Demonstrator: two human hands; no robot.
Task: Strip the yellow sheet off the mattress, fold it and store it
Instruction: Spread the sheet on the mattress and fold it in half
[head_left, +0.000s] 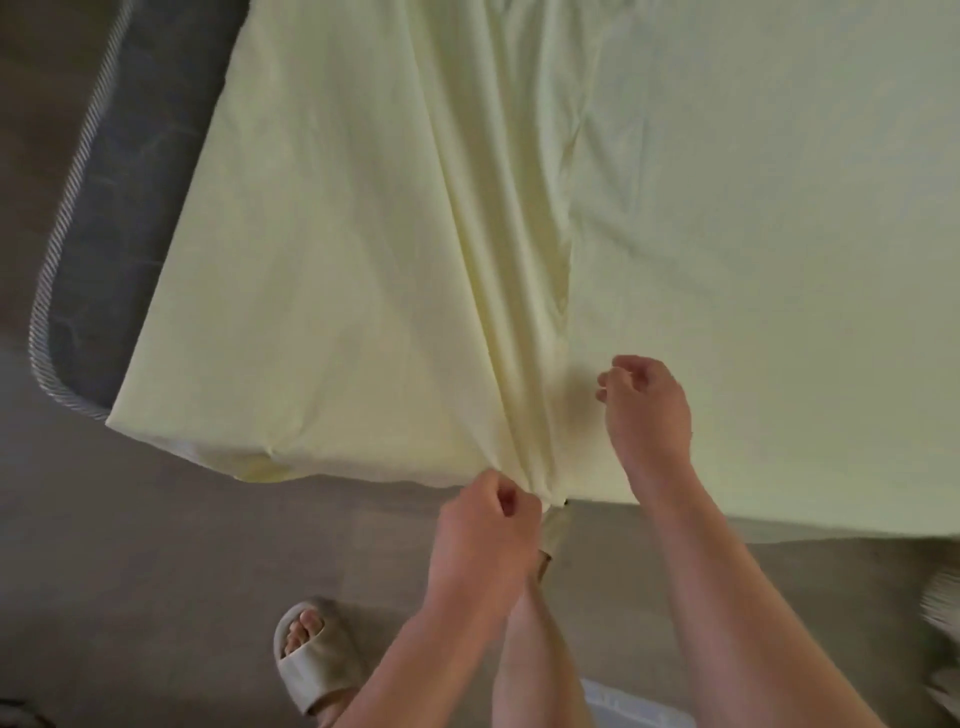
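While the pale yellow sheet (675, 182) covers most of the mattress (130, 197), its left side has come away, so a strip of dark grey mattress top with a striped piped edge shows along the left of the view. Folds in the cloth run from the top of the view down toward the near edge of the bed, where they gather into a bunch at the left hand (485, 540). That hand is closed in a fist at the edge, fingers curled on the gathered cloth, gripping it where the folds meet. The right hand (647, 410) hangs over the sheet just to the right of the folds, fingers loosely curled with thumb and fingertips near one another; whether it pinches any cloth cannot be told. Both forearms are bare and reach up from the bottom of the view. To the right of the folds the sheet lies flat and smooth across the bed. Below the bed's near edge is a grey-brown floor (156, 545), and on it a foot in a light open-toed slipper (317, 660) stands near the left forearm.
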